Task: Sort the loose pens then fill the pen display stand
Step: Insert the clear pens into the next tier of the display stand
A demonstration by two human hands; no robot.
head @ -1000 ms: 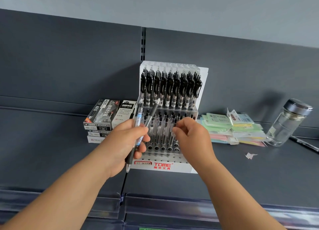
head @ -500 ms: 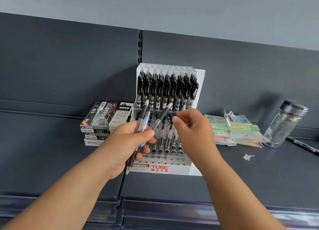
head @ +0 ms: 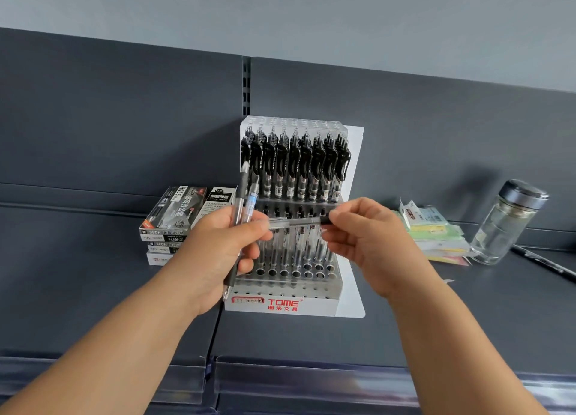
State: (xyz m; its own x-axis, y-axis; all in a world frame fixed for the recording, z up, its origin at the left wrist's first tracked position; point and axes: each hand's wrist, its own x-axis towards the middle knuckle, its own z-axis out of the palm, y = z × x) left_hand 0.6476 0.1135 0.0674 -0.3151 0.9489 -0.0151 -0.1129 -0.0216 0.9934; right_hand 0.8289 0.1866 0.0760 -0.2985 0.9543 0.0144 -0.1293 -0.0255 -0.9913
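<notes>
A clear pen [head: 296, 222] lies level in the air in front of the stand [head: 286, 304], between the two hands. The right hand [head: 371, 243] pinches its dark end with thumb and fingers [head: 343, 216]. Its clear end reaches the thumb of the left hand [head: 218, 252]; whether that thumb grips it cannot be told. The left hand's other fingers are curled round two pens [head: 239, 202], held nearly upright side by side, one dark and one with a pale blue band, their tips sticking out below the palm.

The stand sits on the shelf [head: 93, 290] against the back panel. Its upper tier holds a full row of black pens [head: 296, 165]. The lower tier has some clear pens standing behind the hands and open holes in front.

Left of the stand, just beside it, is a stack of boxes [head: 171, 215]. To the right lie pastel packets [head: 436, 230], then a glass bottle [head: 505, 224] with a dark lid, tilted in this wide view, and a black pen [head: 545, 263] lying on the shelf.
</notes>
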